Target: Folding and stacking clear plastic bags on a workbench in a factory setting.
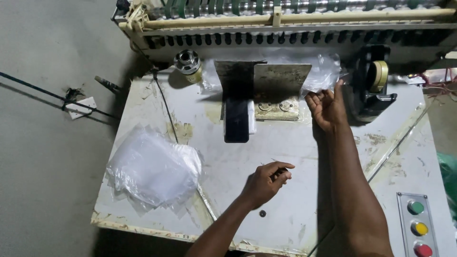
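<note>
My right hand (326,107) reaches to the back of the worn white machine table (285,147) and grips a clear plastic bag (322,71) that lies over an upright metal plate (281,78). My left hand (264,182) hovers over the middle of the table with its fingers curled shut; whether anything thin is pinched in it I cannot tell. A dark block (236,120) stands in front of the plate, left of my right hand.
A loose stack of clear plastic bags (153,169) lies on the table's left. A tape dispenser with a beige roll (376,78) stands at the back right, a metal spool (186,62) at the back left. Green, yellow and red buttons (419,228) sit front right. A roller rail (285,19) spans the back.
</note>
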